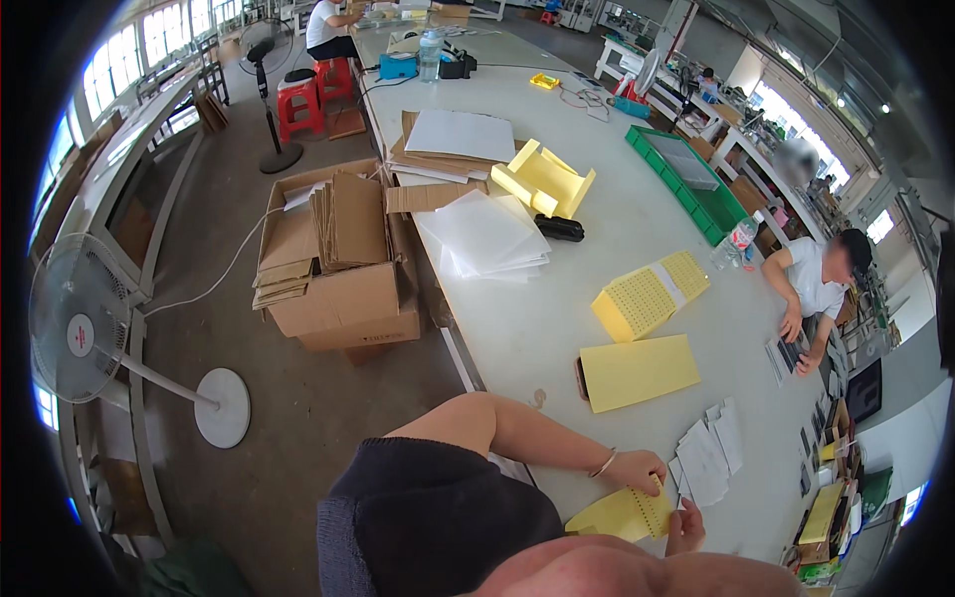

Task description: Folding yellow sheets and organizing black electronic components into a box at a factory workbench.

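Observation:
My left hand, with a bracelet at the wrist, is closed with its fingertips on the upper edge of a yellow perforated card. My right hand pinches the same card's right edge. Part of the card is hidden behind my body. Just beyond my hands lies a loose pile of white paper slips. Further up the table are a flat yellow sheet with a dark edge showing under it and a long yellow stack with rows of holes, banded in white.
White sheets, a folded yellow tray and a black object lie further along the table. A green crate and a bottle stand near another person. Cardboard boxes and a fan are at left.

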